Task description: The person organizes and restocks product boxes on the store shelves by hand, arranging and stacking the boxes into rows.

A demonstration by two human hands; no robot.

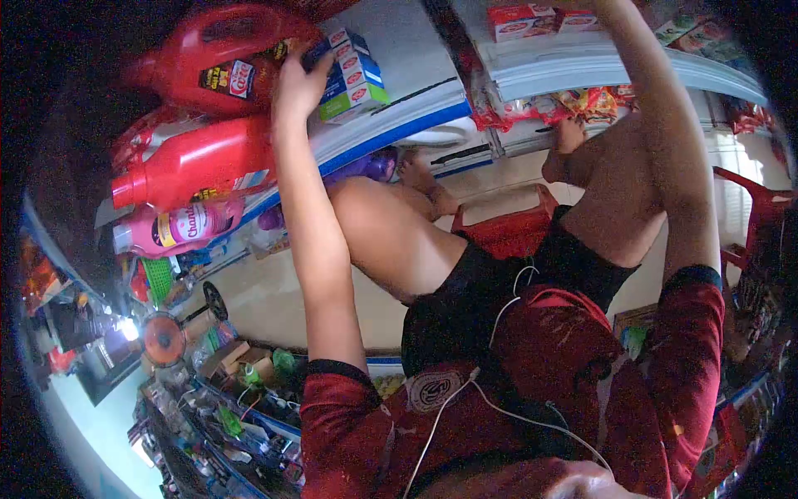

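My left hand (299, 86) reaches to the shelf at the upper left, between a large red jug (212, 62) and a stack of small blue, green and white boxes (353, 76). Its thumb and fingers straddle the near left corner of the stack; some fingertips are hidden. My right arm (669, 133) stretches up past the top edge, so that hand is out of sight. Small red and white boxes (522, 22) sit on a shelf beside the right forearm.
A red bottle (208, 158) and a pink bottle (179, 226) lie below the jug in this view. A red plastic stool (507, 216) is between my bent legs. Red packets (586, 104) fill a lower shelf. A fan (165, 338) and cluttered goods are at lower left.
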